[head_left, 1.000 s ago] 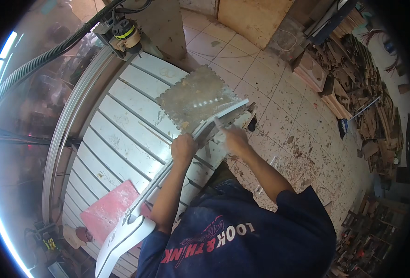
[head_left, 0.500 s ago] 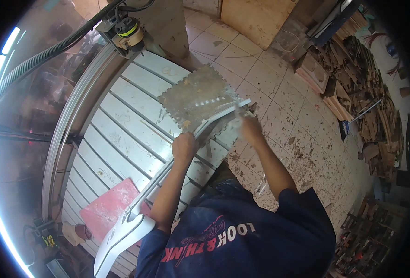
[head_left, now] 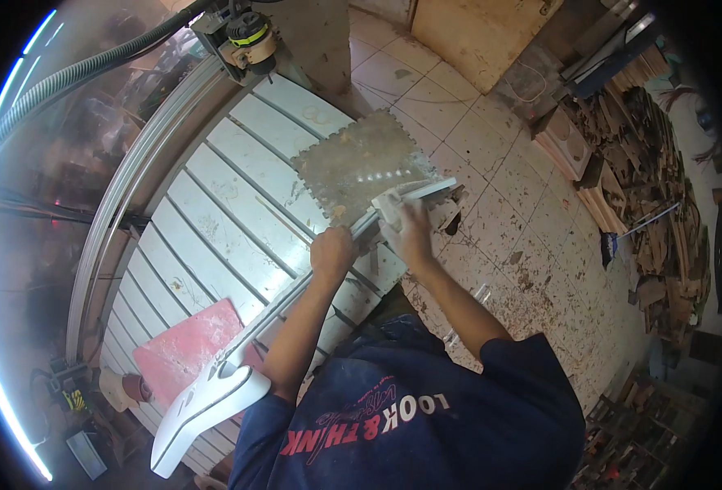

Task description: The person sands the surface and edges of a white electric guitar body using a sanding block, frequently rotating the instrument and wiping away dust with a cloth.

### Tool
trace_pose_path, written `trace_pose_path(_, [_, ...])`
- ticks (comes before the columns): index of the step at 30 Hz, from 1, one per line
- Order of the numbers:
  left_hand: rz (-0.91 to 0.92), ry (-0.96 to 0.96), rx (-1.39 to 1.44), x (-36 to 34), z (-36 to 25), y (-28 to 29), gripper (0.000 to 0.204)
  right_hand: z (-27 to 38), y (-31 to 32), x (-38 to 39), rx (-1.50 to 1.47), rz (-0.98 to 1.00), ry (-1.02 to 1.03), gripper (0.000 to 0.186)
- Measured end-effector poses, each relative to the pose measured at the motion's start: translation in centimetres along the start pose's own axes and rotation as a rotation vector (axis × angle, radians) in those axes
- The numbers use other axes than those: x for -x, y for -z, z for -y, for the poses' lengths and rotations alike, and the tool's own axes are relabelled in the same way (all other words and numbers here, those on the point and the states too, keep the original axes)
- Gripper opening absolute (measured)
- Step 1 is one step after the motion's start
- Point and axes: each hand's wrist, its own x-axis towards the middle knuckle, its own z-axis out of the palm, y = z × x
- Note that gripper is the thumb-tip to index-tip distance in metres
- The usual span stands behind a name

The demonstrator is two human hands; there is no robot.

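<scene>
A long, narrow, bent white piece point(head_left: 438, 189) runs diagonally across the slatted table. Its lower left end widens into a broad, curved white part point(head_left: 214, 402) beside my left upper arm. My left hand point(head_left: 333, 253) is closed around the piece near its middle, by the corner of a grey-brown mat point(head_left: 361, 159). A pale block point(head_left: 386, 204), perhaps a sanding block, is held in my right hand point(head_left: 410, 233) and pressed on the piece toward its far right end. The face of the block against the piece is hidden.
A dusty pink-red pad point(head_left: 185, 347) lies under the piece on the white slatted table point(head_left: 222, 212). Above the table's far end hangs a machine spindle point(head_left: 251, 45). Wood scraps point(head_left: 638, 171) are heaped at the right, and debris litters the tiled floor point(head_left: 532, 278).
My right hand has moved left along the piece, closer to my left hand. The block, smeared before, now shows plainly. My left hand keeps its grip. The whole view has shifted slightly.
</scene>
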Motion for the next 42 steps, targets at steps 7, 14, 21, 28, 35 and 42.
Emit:
trace_pose_path(7, [-0.009, 0.002, 0.027, 0.1, 0.1, -0.1, 0.020, -0.4, 0.1, -0.9, 0.149, -0.079, -0.090, 0.060])
trace_pose_path(14, [-0.024, -0.019, 0.045, -0.2, 0.7, -0.5, 0.029, -8.0, 3.5, -2.9, 0.418, -0.155, -0.085, 0.061])
trace_pose_path(21, [-0.076, 0.002, 0.037, 0.4, -0.1, -0.6, 0.022, -17.7, 4.6, -6.9, -0.671, -0.199, -0.788, 0.039])
trace_pose_path(28, [-0.081, 0.080, 0.019, 0.9, -0.8, 1.8, 0.019, -14.9, 3.9, -7.6, -1.540, 0.120, -0.847, 0.043])
trace_pose_path(35, [-0.306, 0.040, -0.005, 4.8, -1.4, 11.2, 0.016, -10.5, 7.6, -14.0, -1.915, 0.152, -0.685, 0.065])
trace_pose_path(42, [-0.369, 0.213, 0.001, 12.6, -4.0, 22.9, 0.016, -0.8, 18.6, -23.6, -1.821, 0.504, 0.214, 0.088])
